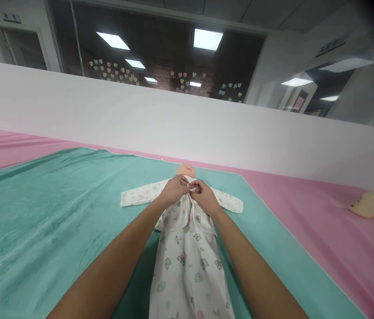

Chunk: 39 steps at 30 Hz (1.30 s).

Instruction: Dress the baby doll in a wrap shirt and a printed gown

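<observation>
A baby doll [186, 170] lies on its back on a teal blanket [57, 212], dressed in a white romper [187, 252] printed with small animals. Its sleeves are spread to both sides. My left hand [174, 190] and my right hand [203, 195] meet at the collar just below the doll's head. Both hands are closed, their fingers pinching the garment's front edges at the neck. My forearms reach in from the bottom of the view, one on each side of the romper.
The blanket covers a pink sheet [322, 230]. A white partition [173, 119] stands behind the bed, with glass and paper hearts above it. A cream-coloured object [371, 204] lies at the right edge.
</observation>
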Motion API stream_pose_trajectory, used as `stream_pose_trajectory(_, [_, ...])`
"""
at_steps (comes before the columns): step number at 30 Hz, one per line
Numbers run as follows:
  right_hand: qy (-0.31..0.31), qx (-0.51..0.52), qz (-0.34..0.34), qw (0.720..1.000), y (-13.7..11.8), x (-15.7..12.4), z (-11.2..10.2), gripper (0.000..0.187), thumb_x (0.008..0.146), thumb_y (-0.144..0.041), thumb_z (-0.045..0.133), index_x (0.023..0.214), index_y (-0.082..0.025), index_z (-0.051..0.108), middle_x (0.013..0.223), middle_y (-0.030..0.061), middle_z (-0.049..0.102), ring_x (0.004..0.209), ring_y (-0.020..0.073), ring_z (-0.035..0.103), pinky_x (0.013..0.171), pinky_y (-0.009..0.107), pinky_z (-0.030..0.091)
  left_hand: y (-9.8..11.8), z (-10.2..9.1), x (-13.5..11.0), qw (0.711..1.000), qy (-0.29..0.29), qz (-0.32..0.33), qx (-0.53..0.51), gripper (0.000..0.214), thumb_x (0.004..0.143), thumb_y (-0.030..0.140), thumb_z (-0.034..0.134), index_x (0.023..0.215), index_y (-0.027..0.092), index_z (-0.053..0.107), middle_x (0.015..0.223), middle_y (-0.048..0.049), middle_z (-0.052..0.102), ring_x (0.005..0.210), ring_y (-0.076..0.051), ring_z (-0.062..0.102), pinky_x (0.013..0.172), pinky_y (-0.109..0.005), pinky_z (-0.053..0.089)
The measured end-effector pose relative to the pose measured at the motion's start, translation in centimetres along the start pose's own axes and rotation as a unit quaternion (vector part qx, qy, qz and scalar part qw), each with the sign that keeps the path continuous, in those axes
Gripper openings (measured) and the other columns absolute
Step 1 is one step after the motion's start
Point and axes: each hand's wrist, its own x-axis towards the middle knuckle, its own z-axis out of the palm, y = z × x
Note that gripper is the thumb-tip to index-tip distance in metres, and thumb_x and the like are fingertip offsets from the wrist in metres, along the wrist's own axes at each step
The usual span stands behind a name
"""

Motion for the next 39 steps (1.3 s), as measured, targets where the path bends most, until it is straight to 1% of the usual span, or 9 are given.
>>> stream_pose_trajectory(4, [-0.002,-0.008,0.004,1.0,-0.1,-0.1,0.1,0.028,0.064,-0.024,0.053,0.092,-0.02,0.056,0.092,0.0006,0.059,0.058,0.0094,0.042,0.056,0.024,0.036,-0.2,0.0,0.1,1.0,0.0,-0.01,-0.02,0.022,0.062,0.019,0.056,0.085,0.02,0.055,0.061,0.0042,0.05,0.045,-0.008,0.038,0.041,-0.02,0.025])
stream_pose_trajectory(10, [-0.002,-0.012,0.008,1.0,-0.3,-0.3,0.1,0.024,0.067,-0.025,0.052,0.091,-0.022,0.055,0.091,-0.0011,0.057,0.059,0.0094,0.041,0.056,0.024,0.036,-0.9,-0.5,0.5,0.997,-0.031,-0.011,-0.07,0.024,0.062,0.017,0.055,0.086,0.02,0.053,0.066,0.0029,0.051,0.05,-0.008,0.043,0.042,-0.02,0.028])
stream_pose_trajectory(14, [-0.003,-0.014,0.009,1.0,-0.4,-0.4,0.1,0.023,0.068,-0.026,0.052,0.09,-0.022,0.056,0.089,-0.0013,0.056,0.058,0.0094,0.041,0.055,0.023,0.035,-0.9,-0.7,0.4,0.995,-0.045,-0.005,-0.089,0.024,0.062,0.016,0.055,0.086,0.019,0.053,0.068,0.0026,0.053,0.053,-0.009,0.046,0.045,-0.019,0.03])
stream_pose_trajectory(19, [0.013,-0.016,0.006,1.0,0.1,-0.2,0.0,0.024,0.067,-0.027,0.053,0.09,-0.022,0.058,0.089,-0.0005,0.057,0.06,0.0102,0.042,0.057,0.024,0.036,-0.7,-0.5,0.1,0.997,-0.025,0.043,-0.064,0.02,0.064,0.018,0.057,0.084,0.018,0.055,0.08,-0.0008,0.058,0.072,-0.013,0.055,0.059,-0.021,0.038])
stream_pose_trajectory(23, [0.012,-0.01,0.004,1.0,0.5,0.0,-0.1,0.023,0.068,-0.029,0.055,0.09,-0.022,0.059,0.086,-0.0006,0.059,0.061,0.0108,0.044,0.06,0.025,0.037,-0.9,-0.4,0.2,0.997,-0.015,0.05,-0.052,0.019,0.066,0.023,0.059,0.084,0.018,0.056,0.089,-0.0026,0.061,0.082,-0.016,0.057,0.068,-0.024,0.041])
stream_pose_trajectory(26, [0.025,0.001,0.004,1.0,0.7,0.0,-0.1,0.022,0.069,-0.033,0.057,0.088,-0.021,0.06,0.08,-0.0003,0.059,0.06,0.0113,0.044,0.06,0.025,0.037,-1.0,-0.4,0.3,0.998,-0.007,0.054,-0.036,0.018,0.068,0.028,0.06,0.083,0.019,0.057,0.088,-0.0028,0.062,0.082,-0.016,0.056,0.069,-0.025,0.041])
stream_pose_trajectory(31, [0.041,0.015,-0.001,0.999,0.9,0.0,0.1,0.022,0.071,-0.038,0.058,0.086,-0.022,0.061,0.074,-0.0014,0.057,0.061,0.012,0.046,0.06,0.025,0.038,-0.8,-0.3,0.2,0.997,0.01,0.07,-0.005,0.018,0.072,0.034,0.057,0.08,0.019,0.059,0.083,-0.0016,0.062,0.075,-0.016,0.055,0.068,-0.025,0.04])
stream_pose_trajectory(36, [0.032,0.029,0.006,0.999,0.9,0.0,-0.1,0.021,0.071,-0.038,0.06,0.083,-0.021,0.062,0.079,0.0006,0.062,0.07,0.0141,0.052,0.069,0.028,0.042,-0.6,-0.3,0.1,0.997,0.007,0.083,0.007,0.019,0.075,0.035,0.052,0.079,0.019,0.06,0.079,-0.0017,0.062,0.074,-0.017,0.055,0.067,-0.026,0.04])
stream_pose_trajectory(39, [0.027,0.034,0.01,0.999,0.8,0.0,-0.1,0.022,0.071,-0.039,0.06,0.081,-0.02,0.063,0.078,0.0009,0.063,0.072,0.0151,0.054,0.07,0.028,0.042,-0.5,-0.3,0.0,0.997,0.008,0.08,0.009,0.022,0.077,0.038,0.051,0.079,0.019,0.06,0.081,-0.0021,0.062,0.076,-0.017,0.055,0.067,-0.027,0.039])
